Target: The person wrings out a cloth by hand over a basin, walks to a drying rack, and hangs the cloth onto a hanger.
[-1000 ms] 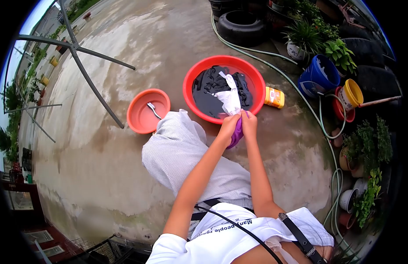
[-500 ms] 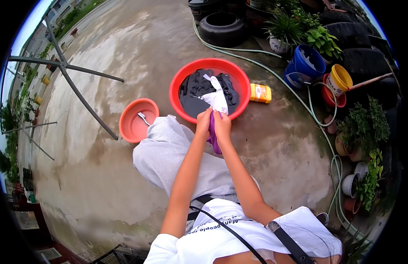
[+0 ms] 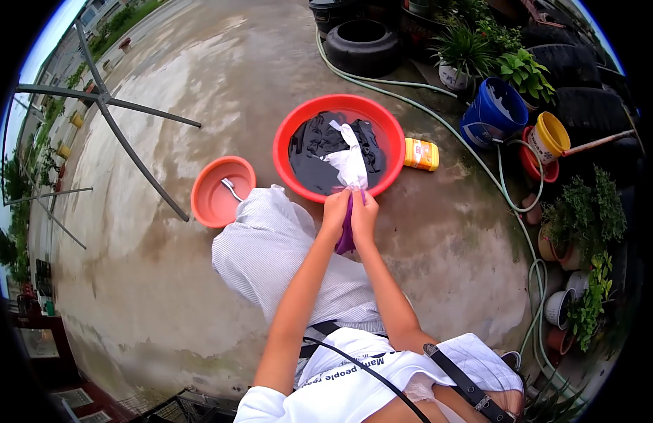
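Just over the near rim of a red basin, my left hand and my right hand are side by side, both closed on one garment. Its purple part hangs down between my wrists. From my fingers the white part stretches forward into the basin, over dark wet clothes lying in murky water. The fingertips are partly hidden by the backs of my hands.
Left of my knee stands a small orange-red basin with a brush in it. A yellow detergent bottle is right of the red basin. A hose, buckets and potted plants line the right; a metal frame stands left.
Both hands have come slightly back toward my body with the garment. The white part now lies straighter, stretched toward the near rim, and more dark water shows beside it.
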The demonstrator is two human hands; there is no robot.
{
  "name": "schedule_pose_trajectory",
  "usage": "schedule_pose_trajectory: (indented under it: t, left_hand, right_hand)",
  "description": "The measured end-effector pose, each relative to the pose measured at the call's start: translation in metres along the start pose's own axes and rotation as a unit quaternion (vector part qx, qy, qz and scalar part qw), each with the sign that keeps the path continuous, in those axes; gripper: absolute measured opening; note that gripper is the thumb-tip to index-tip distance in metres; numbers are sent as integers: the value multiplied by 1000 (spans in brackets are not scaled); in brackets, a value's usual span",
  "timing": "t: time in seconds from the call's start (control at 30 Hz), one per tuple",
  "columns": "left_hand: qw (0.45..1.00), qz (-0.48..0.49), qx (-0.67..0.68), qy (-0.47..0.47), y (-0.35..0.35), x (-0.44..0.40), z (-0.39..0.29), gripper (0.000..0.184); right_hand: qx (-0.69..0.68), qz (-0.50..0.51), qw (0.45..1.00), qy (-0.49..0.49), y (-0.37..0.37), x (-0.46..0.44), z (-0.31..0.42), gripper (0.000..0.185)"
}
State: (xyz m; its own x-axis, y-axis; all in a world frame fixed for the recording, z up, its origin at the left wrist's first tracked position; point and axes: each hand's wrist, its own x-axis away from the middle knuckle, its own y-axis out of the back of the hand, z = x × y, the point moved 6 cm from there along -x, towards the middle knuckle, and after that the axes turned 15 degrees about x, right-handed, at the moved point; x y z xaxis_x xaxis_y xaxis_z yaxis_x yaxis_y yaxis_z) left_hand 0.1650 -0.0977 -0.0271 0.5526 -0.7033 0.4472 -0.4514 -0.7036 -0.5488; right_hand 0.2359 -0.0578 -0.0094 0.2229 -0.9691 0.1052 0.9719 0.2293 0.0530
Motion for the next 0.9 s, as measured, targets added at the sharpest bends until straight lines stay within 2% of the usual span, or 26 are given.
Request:
schedule_pose_trajectory:
  t: [0.07,0.1,0.17,0.23,0.3,0.4,0.5,0.57,0.63,0.7,0.77,0.9]
  left_hand:
    - [999,-18,47,-21,20,-18,5,28]
    - [998,-21,57,-13,20,-18,-1,27]
    - [995,16,102,7,11,-12,-5,25]
    - [998,-5,54,22,6,-10,1,23]
    - [995,17,74,62,-8,1,4,25]
    - [996,61,44,57,-9,-5,19,22]
    - [993,17,111,26,-6,-2,9,21]
    - [990,5,136,27,7,-7,1,23]
    - [992,13,125,28,15,-9,-4,23]
    - [987,-20,157,33,12,-6,-2,21]
    - [982,-2,182,56,6,-3,-1,16]
    - [978,-9,203,35,1,4,-5,18]
  right_hand:
    - [76,42,995,47,-9,11,10,26]
    - [62,39,995,69,-15,17,19,28]
    - [92,61,991,70,-16,11,17,28]
    - [69,53,994,62,-8,-7,14,29]
    - [59,62,996,13,2,-26,5,29]
    - [109,39,993,2,17,-41,-13,29]
    - [119,37,990,71,13,-2,23,30]
    - [229,86,961,132,3,25,21,28]
    - [243,93,952,160,-3,33,29,29]
    - [163,95,975,114,-6,14,17,31]
    - [185,102,975,67,-4,-11,8,30]
    - [259,53,959,99,-6,-15,15,33]
